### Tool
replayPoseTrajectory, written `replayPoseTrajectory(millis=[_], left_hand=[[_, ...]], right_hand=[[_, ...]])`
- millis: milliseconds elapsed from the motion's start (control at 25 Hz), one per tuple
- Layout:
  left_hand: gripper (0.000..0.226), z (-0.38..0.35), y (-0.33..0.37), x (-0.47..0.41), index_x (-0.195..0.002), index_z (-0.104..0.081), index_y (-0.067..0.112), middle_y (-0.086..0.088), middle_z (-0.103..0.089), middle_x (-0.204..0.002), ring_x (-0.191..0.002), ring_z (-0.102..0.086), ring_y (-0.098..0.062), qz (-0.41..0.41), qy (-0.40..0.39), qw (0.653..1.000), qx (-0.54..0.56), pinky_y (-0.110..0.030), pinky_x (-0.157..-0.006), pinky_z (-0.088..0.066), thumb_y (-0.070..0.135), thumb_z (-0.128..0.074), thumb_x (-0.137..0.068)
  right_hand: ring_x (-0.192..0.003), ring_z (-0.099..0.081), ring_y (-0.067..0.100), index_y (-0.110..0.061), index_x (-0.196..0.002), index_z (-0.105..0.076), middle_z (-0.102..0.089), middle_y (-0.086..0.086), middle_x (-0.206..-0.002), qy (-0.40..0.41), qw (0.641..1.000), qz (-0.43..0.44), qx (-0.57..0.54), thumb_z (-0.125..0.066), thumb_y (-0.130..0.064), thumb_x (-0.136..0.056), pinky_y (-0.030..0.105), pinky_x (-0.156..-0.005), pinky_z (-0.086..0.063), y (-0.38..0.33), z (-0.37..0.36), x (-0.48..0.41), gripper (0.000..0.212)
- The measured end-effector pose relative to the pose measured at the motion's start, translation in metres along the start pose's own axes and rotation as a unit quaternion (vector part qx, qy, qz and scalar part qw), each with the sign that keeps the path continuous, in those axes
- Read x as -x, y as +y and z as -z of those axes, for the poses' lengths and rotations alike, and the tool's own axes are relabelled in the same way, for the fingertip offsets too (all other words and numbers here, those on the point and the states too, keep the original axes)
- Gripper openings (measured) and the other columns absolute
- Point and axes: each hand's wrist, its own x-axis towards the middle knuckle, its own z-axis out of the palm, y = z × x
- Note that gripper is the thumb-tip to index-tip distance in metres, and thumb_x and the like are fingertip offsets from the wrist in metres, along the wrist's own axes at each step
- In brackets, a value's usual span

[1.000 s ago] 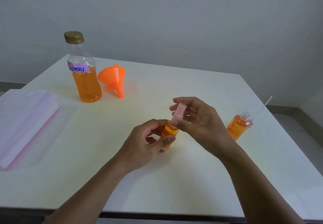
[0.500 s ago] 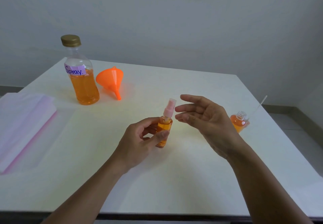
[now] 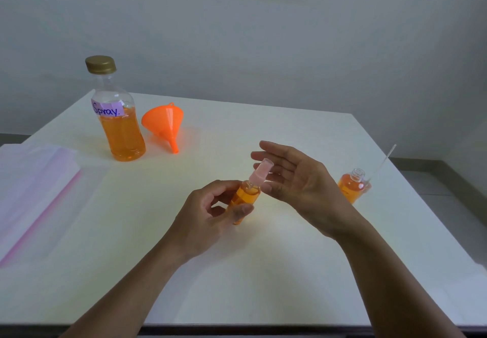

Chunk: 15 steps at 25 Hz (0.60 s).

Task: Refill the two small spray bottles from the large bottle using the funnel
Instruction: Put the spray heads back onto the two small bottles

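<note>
White table (image 3: 263,271) with large bottle (image 3: 118,126), funnel (image 3: 164,124), uncapped bottle (image 3: 351,186); left hand (image 3: 205,221) around spray bottle (image 3: 246,195), right hand (image 3: 297,182) relaxed.

The left hand (image 3: 208,216) covers part of the held spray bottle (image 3: 246,192). Right of that bottle, the right hand (image 3: 297,182) hides one edge of the open bottle (image 3: 351,186). Far left of it, pink-edged sheets (image 3: 31,187) run off frame.

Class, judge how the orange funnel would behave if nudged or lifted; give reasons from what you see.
The orange funnel lies on its side, so a nudge would probably roll it in an arc, not straight. It looks like thin plastic, so likely light and fairly stiff. The smooth cone may slip when gripped.
</note>
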Motion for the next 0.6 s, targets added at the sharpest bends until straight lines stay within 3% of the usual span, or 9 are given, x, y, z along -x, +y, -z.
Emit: replayPoseTrajectory(millis=[80,160,240,280,360,440,520,600], left_hand=[[0.035,0.001,0.0017,0.0,-0.113,-0.072,0.029,0.004,-0.072,-0.095,-0.093,-0.068,-0.024,0.005,-0.006,1.0,0.007,-0.042,-0.08,-0.062,0.035,-0.079,-0.08],[0.033,0.0022,0.0034,0.0001,-0.111,-0.072,0.027,0.0,-0.073,-0.094,-0.091,-0.07,-0.027,0.008,-0.013,1.0,0.009,-0.044,-0.082,-0.061,0.031,-0.08,-0.079],[0.034,0.0025,0.0061,0.0003,-0.111,-0.073,0.026,-0.005,-0.073,-0.094,-0.088,-0.073,-0.028,0.012,-0.017,1.0,0.019,-0.045,-0.082,-0.061,0.031,-0.079,-0.078],[0.035,0.0026,0.0071,0.0001,-0.111,-0.073,0.025,-0.007,-0.072,-0.095,-0.087,-0.073,-0.029,0.013,-0.017,0.999,0.024,-0.046,-0.082,-0.061,0.03,-0.079,-0.077],[0.035,0.0028,0.0076,-0.0007,-0.111,-0.073,0.024,-0.008,-0.072,-0.097,-0.086,-0.073,-0.029,0.013,-0.019,0.999,0.024,-0.047,-0.082,-0.061,0.029,-0.079,-0.077],[0.033,0.0028,0.0078,-0.0012,-0.11,-0.073,0.025,-0.006,-0.073,-0.096,-0.086,-0.073,-0.027,0.014,-0.023,1.0,0.013,-0.047,-0.083,-0.06,0.028,-0.08,-0.078],[0.031,0.0037,0.007,-0.0009,-0.109,-0.073,0.029,-0.003,-0.075,-0.097,-0.091,-0.071,-0.023,0.018,-0.033,0.999,0.003,-0.042,-0.086,-0.06,0.029,-0.08,-0.079],[0.031,0.0041,0.0073,-0.0001,-0.11,-0.074,0.031,0.001,-0.076,-0.102,-0.095,-0.071,-0.019,0.029,-0.05,0.998,-0.001,-0.036,-0.088,-0.058,0.03,-0.079,-0.079]], right_hand=[[-0.107,-0.074,0.017,-0.017,-0.13,-0.064,-0.077,0.0,-0.112,0.015,1.0,0.012,0.006,-0.077,-0.007,-0.086,0.032,-0.092,-0.061,-0.0016,-0.0004,0.0026,0.046],[-0.092,-0.075,0.021,-0.023,-0.114,-0.07,-0.078,0.002,-0.098,0.062,0.996,0.005,0.063,-0.084,-0.03,-0.079,0.041,-0.083,-0.063,-0.0002,-0.002,0.0036,0.038],[-0.091,-0.074,0.019,-0.029,-0.114,-0.066,-0.076,0.0,-0.101,0.065,0.992,-0.019,0.106,-0.083,-0.051,-0.07,0.044,-0.081,-0.062,-0.0002,-0.0004,0.0047,0.053],[-0.097,-0.073,0.016,-0.031,-0.121,-0.063,-0.074,-0.004,-0.11,0.047,0.993,-0.019,0.105,-0.083,-0.048,-0.072,0.041,-0.083,-0.063,-0.0002,0.0011,0.0044,0.056],[-0.106,-0.072,0.015,-0.026,-0.133,-0.058,-0.071,-0.008,-0.122,0.004,0.998,-0.006,0.07,-0.08,-0.02,-0.085,0.034,-0.089,-0.062,-0.0013,0.0025,0.0048,0.053],[-0.102,-0.074,0.017,-0.02,-0.127,-0.065,-0.076,-0.006,-0.111,-0.004,0.999,-0.001,0.053,-0.076,-0.008,-0.089,0.032,-0.088,-0.062,-0.0018,0.0018,0.0062,0.042],[-0.089,-0.075,0.021,-0.02,-0.105,-0.075,-0.078,-0.005,-0.095,0.032,0.996,-0.008,0.081,-0.081,-0.028,-0.084,0.041,-0.079,-0.063,-0.0017,-0.0032,0.0056,0.023],[-0.078,-0.073,0.026,-0.022,-0.087,-0.076,-0.077,-0.002,-0.085,0.065,0.991,-0.029,0.114,-0.082,-0.056,-0.07,0.05,-0.071,-0.061,-0.0008,-0.0062,0.0047,0.039]])
